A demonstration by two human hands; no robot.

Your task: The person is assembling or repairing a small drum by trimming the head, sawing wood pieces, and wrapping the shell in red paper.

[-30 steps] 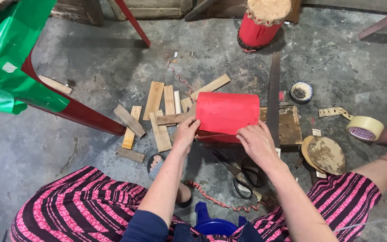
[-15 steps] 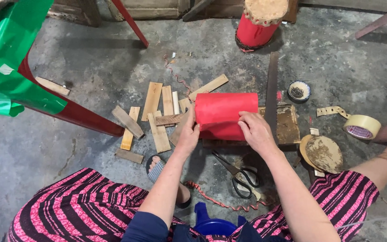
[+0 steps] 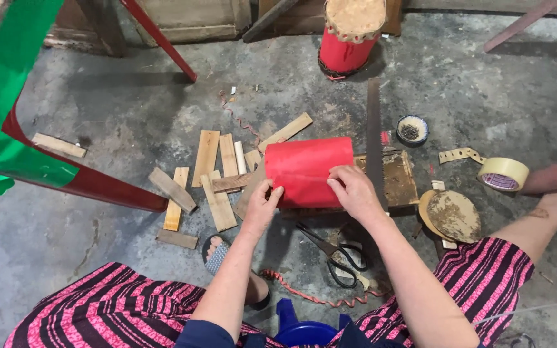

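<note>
Seat: a blue plastic stool (image 3: pixel 304 325) shows at the bottom edge, between the knees of a person in a pink-and-black striped skirt (image 3: pixel 111 309).
Floor near the feet: a twisted red cord (image 3: pixel 311 295) lies on the grey concrete floor (image 3: pixel 98 122), and black-handled scissors (image 3: pixel 333 254) lie just beyond it, blades pointing toward the left hand.
Left hand (image 3: pixel 262 206): its grip is closed on the lower left corner of a sheet of red paper curled into a roll (image 3: pixel 307 171), thumb on top and fingers under the edge.
Right hand (image 3: pixel 356 190): fingers lie bent on the lower right part of the roll, with the fingertips pressing on the paper; its grip is partly closed, pinching the near edge.
Red roll: it lies crosswise on a flat brown wooden board (image 3: pixel 398 177) on the floor, directly between the two hands, with its left end over the wood scraps.
Left of the roll: short pale wooden strips (image 3: pixel 211 171) lie scattered, some touching one another.
Right of the roll: a long metal saw blade (image 3: pixel 374 138) lies across the board, and a round brown disc (image 3: pixel 452 216) sits near the right knee.
Farther right: a roll of tan adhesive tape (image 3: pixel 503 174) with a loose tail, and a small round dish of dark bits (image 3: pixel 412 129).
Far side: a red cylinder with a tan top (image 3: pixel 349 35) stands upright.
Left edge: a red frame leg wrapped with green sheet (image 3: pixel 8 129).
</note>
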